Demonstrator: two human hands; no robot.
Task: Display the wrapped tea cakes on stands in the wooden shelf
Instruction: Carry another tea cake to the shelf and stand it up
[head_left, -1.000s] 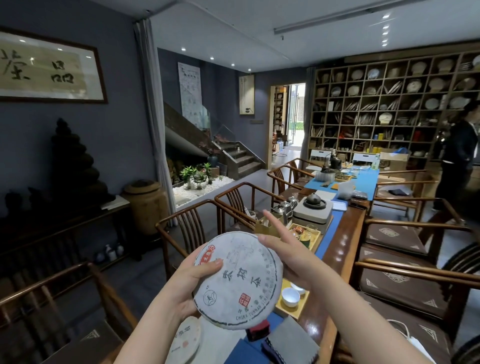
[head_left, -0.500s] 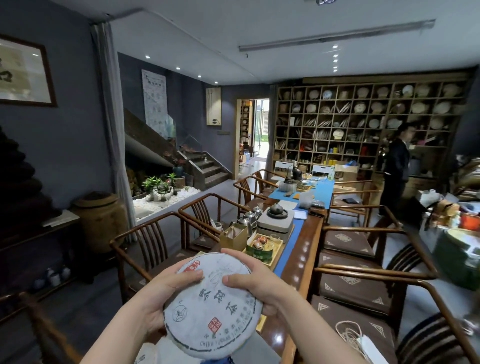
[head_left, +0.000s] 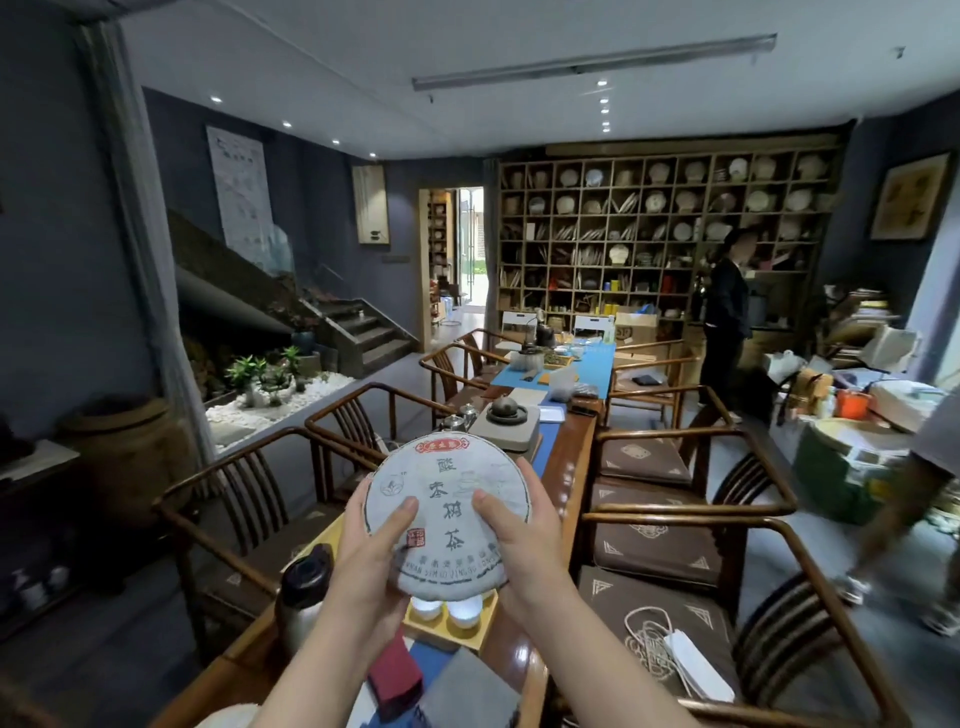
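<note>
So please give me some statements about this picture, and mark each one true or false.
1. Both hands hold the tea cake. True: the left hand and right hand grip its two sides.
2. The cake lies flat on the table. False: it is held up above it, printed face to the camera.
3. The shelf is at the far wall. True.
4. A person sits at the table. False: the person stands near the shelf.
5. The chairs have cushions. True.

The cake (head_left: 447, 512) now stands upright with its printed face to the camera, no longer tilted; both thumbs press its front, and the view swings right toward the shelf (head_left: 660, 234).
</note>
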